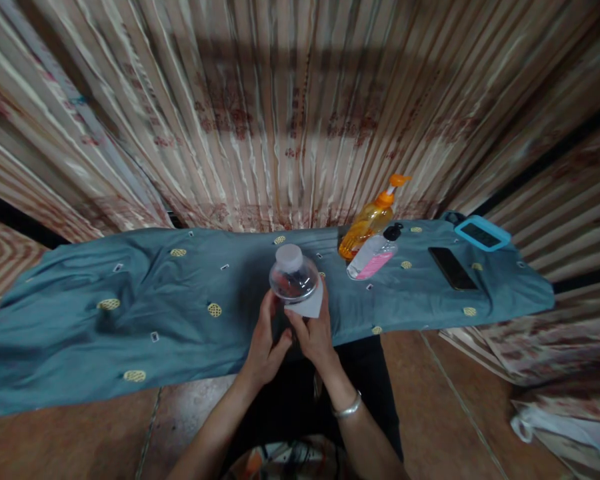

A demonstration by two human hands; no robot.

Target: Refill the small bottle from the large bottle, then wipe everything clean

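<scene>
A clear plastic bottle point(293, 277) with a white cap and a partly peeled white label stands at the near edge of a table draped in a blue-grey patterned cloth point(145, 300). My left hand point(266, 340) grips the bottle's lower left side. My right hand point(314, 333), a silver bangle on its wrist, holds the lower right side and pinches the loose white label. Both hands meet under the bottle.
An orange pump bottle point(370, 220) and a small clear pump bottle with pink label point(375, 257) stand behind to the right. A black phone point(453, 268) and a blue-cased device point(481, 233) lie at the right end. Striped curtains hang behind. Tiled floor below.
</scene>
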